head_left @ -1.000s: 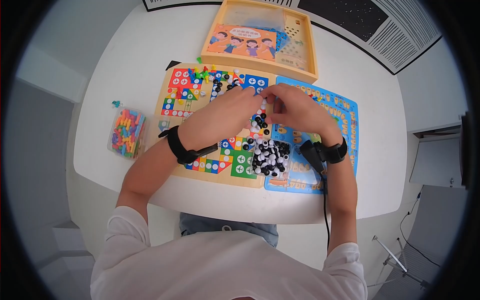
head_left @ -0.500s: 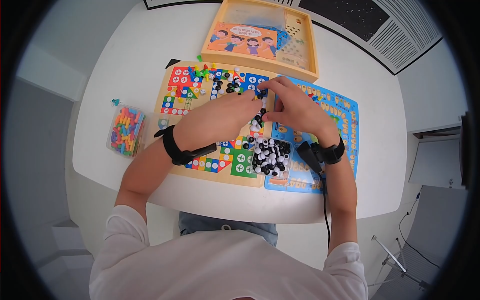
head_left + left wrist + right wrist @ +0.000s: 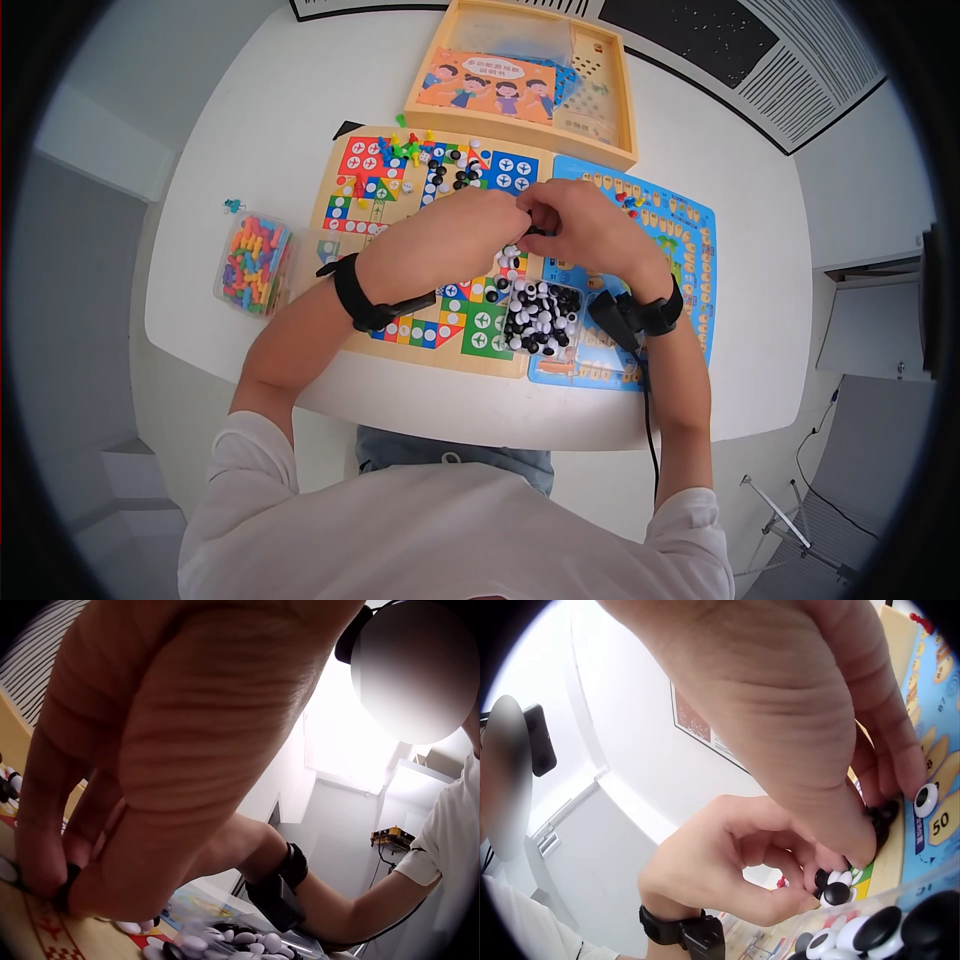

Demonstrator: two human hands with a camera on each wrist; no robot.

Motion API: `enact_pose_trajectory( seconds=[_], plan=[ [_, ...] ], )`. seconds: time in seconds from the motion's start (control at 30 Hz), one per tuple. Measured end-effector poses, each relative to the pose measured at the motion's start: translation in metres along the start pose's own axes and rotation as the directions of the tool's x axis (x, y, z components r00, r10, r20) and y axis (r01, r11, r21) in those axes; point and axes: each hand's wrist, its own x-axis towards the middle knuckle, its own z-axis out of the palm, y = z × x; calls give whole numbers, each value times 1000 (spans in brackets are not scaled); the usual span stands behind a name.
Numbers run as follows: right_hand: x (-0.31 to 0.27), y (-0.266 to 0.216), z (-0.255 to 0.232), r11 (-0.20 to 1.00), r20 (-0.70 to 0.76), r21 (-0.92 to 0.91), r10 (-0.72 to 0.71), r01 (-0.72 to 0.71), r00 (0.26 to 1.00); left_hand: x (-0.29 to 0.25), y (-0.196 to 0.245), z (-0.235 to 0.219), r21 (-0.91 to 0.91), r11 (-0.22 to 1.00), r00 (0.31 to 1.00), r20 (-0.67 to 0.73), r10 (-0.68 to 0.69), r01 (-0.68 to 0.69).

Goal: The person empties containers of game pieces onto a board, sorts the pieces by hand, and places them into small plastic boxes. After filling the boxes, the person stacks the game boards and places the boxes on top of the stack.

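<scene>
Both hands meet over the ludo board (image 3: 470, 357). My left hand (image 3: 445, 240) pinches a black piece (image 3: 70, 888) between thumb and finger, low over the board in the left wrist view. My right hand (image 3: 597, 228) has its thumb and fingers curled round dark pieces (image 3: 884, 819) at the board's edge; the exact number is unclear. A white piece (image 3: 926, 800) lies by one of its fingertips. Black and white pieces (image 3: 835, 893) lie beside my left fingertips in the right wrist view. Just nearer to me stands a clear box of black and white pieces (image 3: 541, 316).
A blue number board (image 3: 690, 250) lies under my right forearm. Coloured pawns (image 3: 405, 150) and more black and white pieces (image 3: 467, 178) rest on the ludo board's far part. Behind is a wooden tray (image 3: 620, 110) with a booklet; at left, a tub of coloured pegs (image 3: 255, 262).
My right hand has moved slightly nearer to me, and its spread fingers have closed in round dark pieces. My left hand has stayed at nearly the same place.
</scene>
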Motion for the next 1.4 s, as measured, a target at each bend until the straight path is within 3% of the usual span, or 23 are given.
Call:
enact_pose_trajectory(
  seconds=[0.13, 0.43, 0.67, 0.73, 0.83, 0.87, 0.93, 1.0, 1.03, 1.1, 1.23, 1.33, 1.4],
  plan=[
    [0, -7, 0, 997, 27, 5, 75, -75, 997, 1, 3, -2, 27, 999, 1000, 24, -20, 20],
    [-1, -4, 10, 994, -78, -95, -61, 53, 995, 2, 7, -4, 83, 997, 1000, 2, -11, 10],
    [-4, -9, 1, 997, -55, -64, 30, -34, 998, 2, 10, -10, 82, 995, 998, 21, -62, 60],
    [-5, -9, -2, 995, -32, -56, 77, -79, 996, 1, 10, -11, 49, 999, 999, -25, -22, 23],
    [-9, -7, -9, 997, -52, -32, 63, -65, 997, -6, 23, -26, -73, 997, 999, 24, 36, -34],
    [-11, -10, -15, 996, -35, -26, 89, -90, 995, -8, 29, -28, -75, 997, 999, 26, 36, -34],
    [-17, -21, -29, 993, -15, -20, 116, -116, 993, -13, 42, -28, -319, 940, 984, 91, 155, -119],
    [-25, -36, -41, 978, 170, 31, 196, -204, 966, -17, 49, -22, -349, 929, 982, 88, 165, -124],
    [-28, -38, -43, 978, 172, 30, 197, -205, 965, -17, 50, -17, -323, 940, 980, 123, 155, -108],
    [-33, -39, -45, 973, 400, 55, 184, -223, 898, -16, 54, -16, -303, 950, 974, 176, 140, -81],
    [-29, -36, -35, 993, 469, 27, 88, -113, 879, -17, 53, -5, -282, 959, 973, 211, 97, -35],
    [-28, -36, -36, 987, 501, 5, 135, -159, 855, -18, 53, -1, -269, 958, 972, 178, 151, -99],
    [-29, -34, -38, 994, 482, 29, 79, -105, 873, -18, 54, -1, -299, 945, 971, 154, 183, -131]
  ],
)
